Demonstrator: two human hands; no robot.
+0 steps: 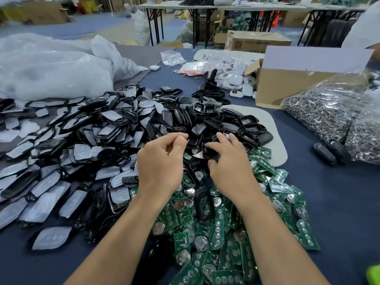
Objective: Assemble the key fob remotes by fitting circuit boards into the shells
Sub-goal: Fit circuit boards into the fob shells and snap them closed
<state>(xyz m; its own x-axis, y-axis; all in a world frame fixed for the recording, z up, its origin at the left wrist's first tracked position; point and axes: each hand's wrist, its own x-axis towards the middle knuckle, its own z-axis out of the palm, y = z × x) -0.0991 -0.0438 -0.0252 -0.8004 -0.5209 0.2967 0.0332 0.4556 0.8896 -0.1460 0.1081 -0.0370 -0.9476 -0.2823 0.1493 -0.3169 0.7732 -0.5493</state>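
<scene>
Head view: right hand (228,163) grips black shell (210,151) at its fingertips, 11 o'clock. Left hand (162,159) just beside at 9 o'clock, fingertips pinched together, contents unclear. Circuit boards (216,229) heaped on table (339,202) at 6 o'clock, likely nearer right hand.

Whether anything is pinched at the curled fingers (181,140) of the left hand (162,163) cannot be told. A black shell (211,156) is half covered by the right hand (230,169); a grip on it cannot be confirmed. At 5 o'clock a bright green object (373,274) is cut off by the edge. At 1 o'clock a person (366,23) is cropped, and the room at 11 o'clock is blurred.
</scene>
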